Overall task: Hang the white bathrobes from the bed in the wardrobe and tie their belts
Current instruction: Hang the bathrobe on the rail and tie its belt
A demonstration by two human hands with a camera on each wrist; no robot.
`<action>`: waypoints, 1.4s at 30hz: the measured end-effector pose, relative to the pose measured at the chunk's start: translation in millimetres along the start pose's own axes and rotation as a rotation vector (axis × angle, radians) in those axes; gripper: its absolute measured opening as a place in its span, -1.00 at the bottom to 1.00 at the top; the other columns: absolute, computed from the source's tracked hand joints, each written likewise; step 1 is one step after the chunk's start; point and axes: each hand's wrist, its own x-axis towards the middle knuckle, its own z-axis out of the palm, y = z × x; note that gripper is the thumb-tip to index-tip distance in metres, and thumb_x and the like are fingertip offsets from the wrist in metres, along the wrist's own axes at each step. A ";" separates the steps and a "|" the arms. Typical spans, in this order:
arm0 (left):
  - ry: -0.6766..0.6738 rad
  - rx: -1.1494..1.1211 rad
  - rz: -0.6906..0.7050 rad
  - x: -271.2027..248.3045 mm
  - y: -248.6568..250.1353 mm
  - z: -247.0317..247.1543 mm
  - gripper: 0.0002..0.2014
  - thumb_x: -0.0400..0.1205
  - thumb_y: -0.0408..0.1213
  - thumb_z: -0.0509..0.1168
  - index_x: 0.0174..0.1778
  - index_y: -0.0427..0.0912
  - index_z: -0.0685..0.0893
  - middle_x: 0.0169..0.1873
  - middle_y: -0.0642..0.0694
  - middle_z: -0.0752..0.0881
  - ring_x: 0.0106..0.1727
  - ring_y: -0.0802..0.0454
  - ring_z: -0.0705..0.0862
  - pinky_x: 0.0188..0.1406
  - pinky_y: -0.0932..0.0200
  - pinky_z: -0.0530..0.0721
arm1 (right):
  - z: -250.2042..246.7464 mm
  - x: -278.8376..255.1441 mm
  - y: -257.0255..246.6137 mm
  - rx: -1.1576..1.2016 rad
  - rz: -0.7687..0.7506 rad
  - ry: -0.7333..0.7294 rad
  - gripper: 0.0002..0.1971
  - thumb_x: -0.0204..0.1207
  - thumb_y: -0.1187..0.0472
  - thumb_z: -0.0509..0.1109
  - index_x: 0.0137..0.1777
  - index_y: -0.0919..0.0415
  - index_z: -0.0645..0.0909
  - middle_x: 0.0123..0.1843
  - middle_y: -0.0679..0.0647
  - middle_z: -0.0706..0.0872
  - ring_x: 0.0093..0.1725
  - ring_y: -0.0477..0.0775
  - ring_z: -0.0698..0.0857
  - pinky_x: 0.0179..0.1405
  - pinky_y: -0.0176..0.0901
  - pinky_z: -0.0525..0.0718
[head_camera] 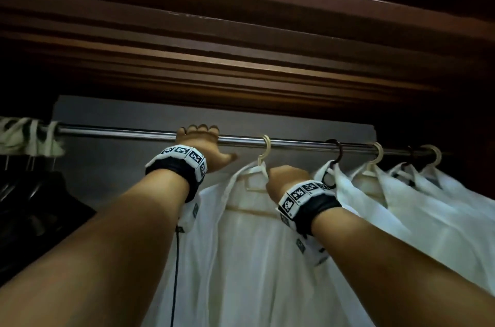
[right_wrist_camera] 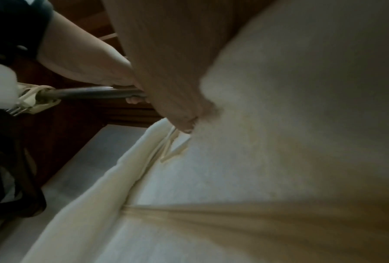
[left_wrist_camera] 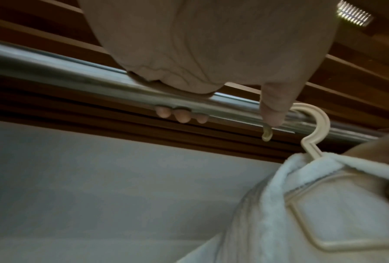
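Observation:
A white bathrobe (head_camera: 241,259) hangs on a cream plastic hanger (head_camera: 267,143) whose hook sits over the steel wardrobe rail (head_camera: 120,131). My left hand (head_camera: 198,136) grips the rail just left of that hook, fingers curled over the top. In the left wrist view its thumb (left_wrist_camera: 272,106) touches the hook (left_wrist_camera: 319,122). My right hand (head_camera: 284,176) holds the hanger at its neck, under the hook, together with the robe's collar. Seen from the right wrist, its fingertips (right_wrist_camera: 184,121) pinch there against the robe (right_wrist_camera: 211,195). No belt shows.
Several more white robes (head_camera: 401,192) hang on hangers to the right, close against this one. A pale cloth bundle (head_camera: 24,136) is on the rail's left end, above dark garments (head_camera: 32,206). The wardrobe's wooden top (head_camera: 241,59) is low overhead, with a grey back panel (head_camera: 120,166) behind.

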 end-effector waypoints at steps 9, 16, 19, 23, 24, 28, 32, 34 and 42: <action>0.332 -0.049 0.022 -9.5 -4.8 30.1 -0.25 0.41 0.54 -0.01 0.21 0.00 0.56 0.14 -0.09 0.62 0.19 -0.15 0.52 0.23 -0.11 0.35 | 32.1 -5.4 3.1 0.180 0.045 0.217 -0.76 0.59 0.01 0.18 0.19 -0.08 0.58 0.11 0.07 0.76 0.14 0.21 0.71 0.15 0.05 0.51; 0.474 -0.081 0.065 -5.2 -10.7 50.2 -0.30 0.46 0.45 0.03 0.24 -0.04 0.53 0.12 -0.11 0.56 0.16 -0.17 0.47 0.29 -0.14 0.31 | 60.2 -3.9 -7.8 0.217 0.171 0.442 -0.71 0.56 -0.03 0.19 0.24 -0.12 0.57 0.13 0.00 0.75 0.26 0.15 0.60 0.25 0.05 0.29; 0.480 -0.131 0.090 -5.4 -14.0 53.6 -0.29 0.47 0.43 0.03 0.30 -0.06 0.51 0.16 -0.12 0.56 0.22 -0.19 0.47 0.36 -0.17 0.31 | 65.6 -2.9 -11.3 0.228 0.211 0.464 -0.69 0.56 -0.04 0.19 0.28 -0.14 0.54 0.20 -0.07 0.71 0.30 0.15 0.54 0.24 0.08 0.30; 0.546 -0.242 0.144 -11.1 -18.4 56.7 -0.30 0.47 0.43 0.09 0.26 -0.10 0.47 0.11 -0.15 0.55 0.20 -0.20 0.47 0.34 -0.16 0.28 | 68.4 -0.7 -15.5 0.229 0.248 0.476 -0.67 0.58 -0.03 0.18 0.32 -0.15 0.52 0.25 -0.10 0.68 0.34 0.15 0.51 0.27 0.10 0.30; 0.577 -0.279 0.164 -14.3 -19.2 57.6 -0.33 0.47 0.43 0.12 0.20 -0.10 0.47 0.09 -0.15 0.54 0.19 -0.20 0.47 0.36 -0.17 0.28 | 69.5 -0.7 -16.0 0.225 0.253 0.474 -0.67 0.58 -0.02 0.17 0.33 -0.15 0.51 0.26 -0.10 0.67 0.34 0.15 0.51 0.27 0.10 0.30; 0.578 -0.268 0.293 -39.4 -15.8 74.9 -0.43 0.45 0.42 0.23 0.04 -0.02 0.62 0.54 -0.20 0.36 0.63 -0.24 0.21 0.62 -0.36 -0.05 | 71.2 -1.9 -16.1 0.196 0.264 0.465 -0.70 0.61 -0.05 0.16 0.29 -0.11 0.53 0.26 -0.09 0.67 0.33 0.16 0.51 0.28 0.14 0.32; 0.469 -0.129 0.325 -45.5 -8.7 95.2 -0.59 0.57 0.30 0.22 0.04 0.07 0.71 0.72 -0.21 -0.21 0.70 -0.30 -0.29 0.58 -0.42 -0.27 | 63.4 -6.7 -9.4 0.189 0.256 0.404 -0.72 0.69 -0.05 0.10 0.29 -0.08 0.53 0.28 -0.03 0.68 0.36 0.19 0.51 0.29 0.16 0.32; 0.438 -0.057 0.292 -35.5 -5.5 92.3 -0.73 0.64 0.13 0.24 -0.10 0.07 0.74 0.70 -0.20 -0.31 0.67 -0.31 -0.39 0.56 -0.40 -0.38 | 60.7 -12.4 -2.8 0.198 0.236 0.387 -0.70 0.70 -0.01 0.08 0.35 -0.11 0.51 0.29 -0.02 0.68 0.37 0.20 0.52 0.31 0.18 0.31; 0.433 -0.279 0.324 -33.9 54.2 73.1 -0.85 0.59 -0.08 0.31 -0.07 0.13 0.81 0.72 -0.15 0.06 0.71 -0.32 -0.14 0.58 -0.47 -0.13 | 56.4 -15.8 -1.7 0.191 0.270 0.341 -0.67 0.71 0.02 0.07 0.42 -0.20 0.45 0.31 -0.04 0.66 0.39 0.18 0.52 0.34 0.21 0.33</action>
